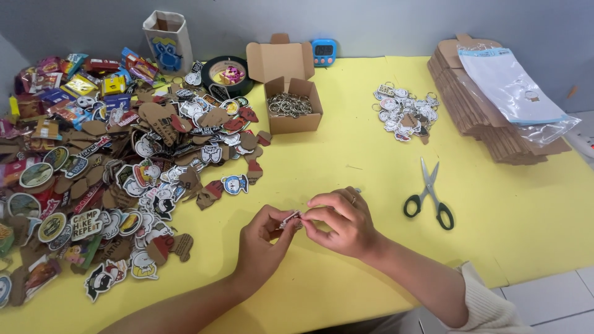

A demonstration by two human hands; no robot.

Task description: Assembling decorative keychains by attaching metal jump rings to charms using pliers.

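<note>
Hands pinched a small charm over the yellow counter

Charms (pixel 124 179) of cardboard lay heaped at the left of the counter (pixel 346 161). Just right of the heap, the left hand (pixel 263 241) and the right hand (pixel 340 222) met fingertip to fingertip, both grasping one small charm (pixel 289 219) above the counter. Farther right lay scissors (pixel 429 195); behind stood an open box of metal rings (pixel 291 105). Steady, close pinches probably suited so small a piece best.

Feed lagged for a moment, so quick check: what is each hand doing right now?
Left hand: fingers pinched shut on a small keychain charm.
Right hand: fingers closed on the same charm from the other side.
</note>
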